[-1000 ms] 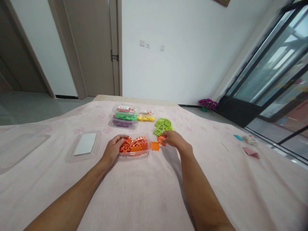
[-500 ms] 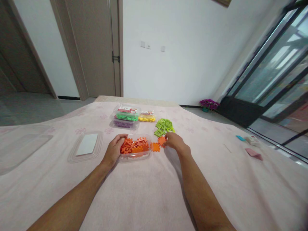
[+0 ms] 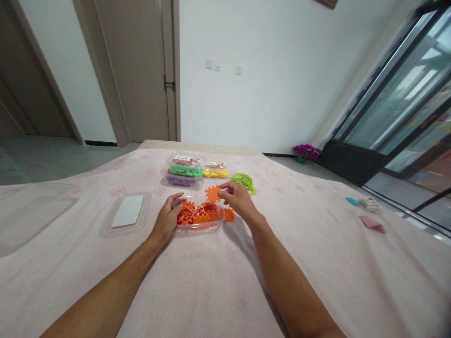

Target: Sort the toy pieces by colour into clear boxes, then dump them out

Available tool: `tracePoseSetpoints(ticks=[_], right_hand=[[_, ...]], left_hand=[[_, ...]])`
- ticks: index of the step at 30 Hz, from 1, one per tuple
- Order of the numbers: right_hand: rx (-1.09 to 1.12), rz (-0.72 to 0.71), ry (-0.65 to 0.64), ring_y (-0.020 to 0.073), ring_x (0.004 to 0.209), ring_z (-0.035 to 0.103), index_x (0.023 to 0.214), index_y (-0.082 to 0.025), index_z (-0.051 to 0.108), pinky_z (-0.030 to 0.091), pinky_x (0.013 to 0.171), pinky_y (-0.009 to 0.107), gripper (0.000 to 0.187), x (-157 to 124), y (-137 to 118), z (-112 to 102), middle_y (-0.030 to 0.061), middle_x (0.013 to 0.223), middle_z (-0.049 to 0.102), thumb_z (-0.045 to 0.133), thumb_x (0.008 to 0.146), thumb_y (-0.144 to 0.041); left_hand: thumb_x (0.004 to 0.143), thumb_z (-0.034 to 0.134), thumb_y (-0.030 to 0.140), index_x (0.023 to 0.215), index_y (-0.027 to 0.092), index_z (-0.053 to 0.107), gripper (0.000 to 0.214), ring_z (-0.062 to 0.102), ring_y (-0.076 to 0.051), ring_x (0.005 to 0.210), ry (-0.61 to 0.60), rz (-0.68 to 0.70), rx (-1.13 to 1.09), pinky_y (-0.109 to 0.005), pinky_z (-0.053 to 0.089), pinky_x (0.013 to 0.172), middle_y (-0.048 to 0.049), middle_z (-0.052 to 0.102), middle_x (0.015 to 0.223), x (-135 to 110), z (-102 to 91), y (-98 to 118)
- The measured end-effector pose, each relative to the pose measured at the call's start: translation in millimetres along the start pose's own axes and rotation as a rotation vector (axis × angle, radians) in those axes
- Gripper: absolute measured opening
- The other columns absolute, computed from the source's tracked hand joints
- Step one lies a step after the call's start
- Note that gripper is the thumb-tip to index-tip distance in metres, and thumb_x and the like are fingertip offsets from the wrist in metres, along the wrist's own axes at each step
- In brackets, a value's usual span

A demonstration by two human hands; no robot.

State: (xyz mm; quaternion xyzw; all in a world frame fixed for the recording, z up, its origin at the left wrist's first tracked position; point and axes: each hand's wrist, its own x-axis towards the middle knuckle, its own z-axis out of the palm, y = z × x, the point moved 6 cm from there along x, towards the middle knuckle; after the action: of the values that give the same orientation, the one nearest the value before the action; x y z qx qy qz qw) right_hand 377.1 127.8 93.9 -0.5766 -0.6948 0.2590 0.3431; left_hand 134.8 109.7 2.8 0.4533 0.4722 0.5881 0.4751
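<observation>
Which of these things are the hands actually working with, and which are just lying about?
In hand: left hand on the clear tray of orange pieces; right hand pinching one orange piece above it; a loose orange piece beside the tray.
Lying about: clear lid, pile of green pieces, stacked boxes of green and purple pieces, box of yellow pieces, small box far right.

No legible txt, red-white labels on 2 clear boxes (print too small)

Room's being lit by daylight through big glass doors; purple flowers are being kept by the white wall.
</observation>
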Motion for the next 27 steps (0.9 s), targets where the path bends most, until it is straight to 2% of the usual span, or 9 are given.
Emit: tracePoseSetpoints(ticks=[2,5,9,12,14,19,23,27], right_hand=[[-0.152,-0.062,-0.049,0.014,0.073,0.065,0.108,-0.018,0.069,0.047,0.069,0.025,0.026,-5.0,-9.1,10.1,0.0027,0.084,0.072,0.066,0.084,-0.026],[-0.392,-0.162,-0.045,0.0176,0.086,0.064,0.105,-0.018,0.073,0.046,0.078,0.029,0.023,-13.2,-22.5,13.5,0.0066,0.097,0.072,0.067,0.084,-0.024],[-0.45,-0.345,-0.088,0.0179,0.098,0.062,0.116,-0.021,0.072,0.045,0.086,0.029,0.028,-21.9,-40.7,23.0,0.0074,0.109,0.071,0.06,0.09,-0.02],[-0.496,-0.435,-0.223,0.0181,0.1,0.062,0.104,-0.023,0.077,0.043,0.091,0.029,0.024,-26.5,-46.8,36.9,0.0057,0.106,0.073,0.06,0.089,-0.016],[-0.518,-0.409,-0.275,0.0183,0.096,0.063,0.096,-0.023,0.079,0.044,0.089,0.029,0.023,-26.7,-45.2,39.6,0.0046,0.1,0.075,0.061,0.086,-0.014],[-0.459,-0.324,-0.263,0.0177,0.091,0.067,0.094,-0.023,0.08,0.046,0.084,0.027,0.023,-21.4,-37.5,25.6,0.0036,0.095,0.077,0.062,0.083,-0.014],[-0.315,-0.276,-0.2,0.0157,0.084,0.068,0.091,-0.02,0.079,0.047,0.079,0.026,0.019,-15.1,-32.8,7.6,0.0035,0.093,0.077,0.062,0.084,-0.017],[-0.154,-0.261,-0.234,0.0129,0.075,0.066,0.085,-0.019,0.078,0.045,0.07,0.022,0.012,-17.8,-39.4,1.3,0.0015,0.083,0.075,0.066,0.081,-0.019]], left_hand=[[0.075,0.063,0.026,0.121,0.022,0.06,0.047,0.065,-0.022,0.107,-0.003,0.005,0.01,-0.04,0.05,0.097,-0.0063,0.068,0.115,1.1,-0.1,-0.3],[0.073,0.064,0.021,0.12,0.022,0.062,0.047,0.065,-0.022,0.11,-0.001,0.009,0.023,-0.04,0.049,0.1,-0.0061,0.069,0.115,1.6,-0.1,0.6],[0.072,0.065,0.021,0.12,0.022,0.061,0.048,0.065,-0.023,0.11,-0.014,0.0,-0.001,-0.042,0.05,0.099,-0.0067,0.069,0.115,0.6,1.3,1.8],[0.073,0.065,0.022,0.122,0.021,0.059,0.049,0.064,-0.023,0.111,-0.022,0.0,0.022,-0.044,0.048,0.101,-0.0076,0.069,0.116,0.0,2.4,3.0],[0.073,0.065,0.022,0.122,0.02,0.059,0.05,0.064,-0.023,0.111,-0.016,-0.013,0.03,-0.045,0.048,0.102,-0.0084,0.069,0.116,-0.6,3.1,3.8],[0.072,0.068,0.022,0.121,0.02,0.059,0.05,0.066,-0.022,0.107,-0.003,-0.043,0.009,-0.04,0.053,0.094,-0.0082,0.068,0.115,-5.1,5.4,9.5],[0.072,0.072,0.023,0.125,0.022,0.057,0.056,0.065,-0.022,0.108,-0.034,-0.057,-0.01,-0.037,0.056,0.087,-0.0081,0.066,0.118,-7.9,6.0,10.3],[0.07,0.073,0.024,0.125,0.021,0.057,0.058,0.064,-0.022,0.112,-0.057,-0.04,0.001,-0.038,0.054,0.092,-0.0082,0.067,0.117,-6.3,4.6,8.6]])
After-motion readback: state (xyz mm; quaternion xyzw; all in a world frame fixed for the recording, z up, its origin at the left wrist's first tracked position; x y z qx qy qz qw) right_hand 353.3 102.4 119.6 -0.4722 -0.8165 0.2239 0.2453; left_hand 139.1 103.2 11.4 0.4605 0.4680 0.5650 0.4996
